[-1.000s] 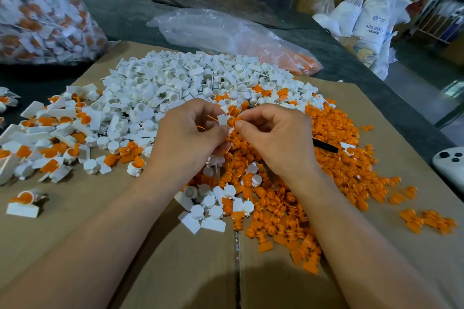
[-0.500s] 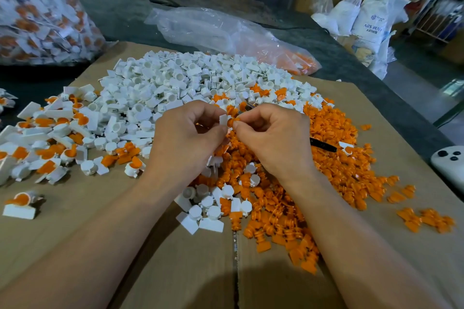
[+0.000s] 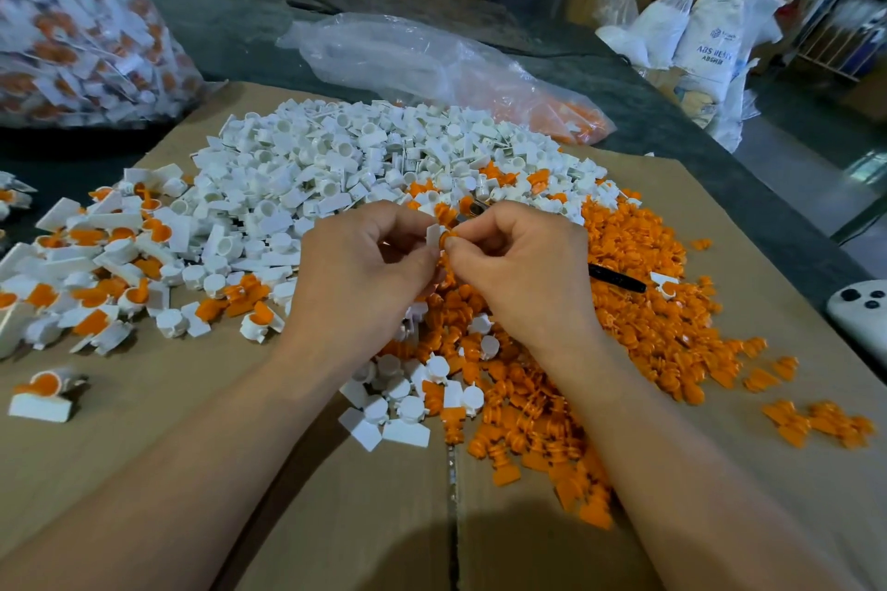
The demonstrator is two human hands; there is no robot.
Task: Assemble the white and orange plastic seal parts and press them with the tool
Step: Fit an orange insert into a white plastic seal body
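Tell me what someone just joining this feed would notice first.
The two big heaps on the cardboard sheet stand out: white parts heap at centre rear, orange parts heap spreading right. Above where they meet, the left hand pinches a white part against an orange part pinched by the right hand. A bulging clear bag of white-and-orange pieces sits far left rear.

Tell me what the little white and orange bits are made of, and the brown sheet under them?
The white bits and orange bits look like hard moulded plastic: solid colour, smooth, slightly shiny, all the same crisp shapes. The brown sheet looks like cardboard: matt, tan, with a seam down the middle, probably a flattened box.
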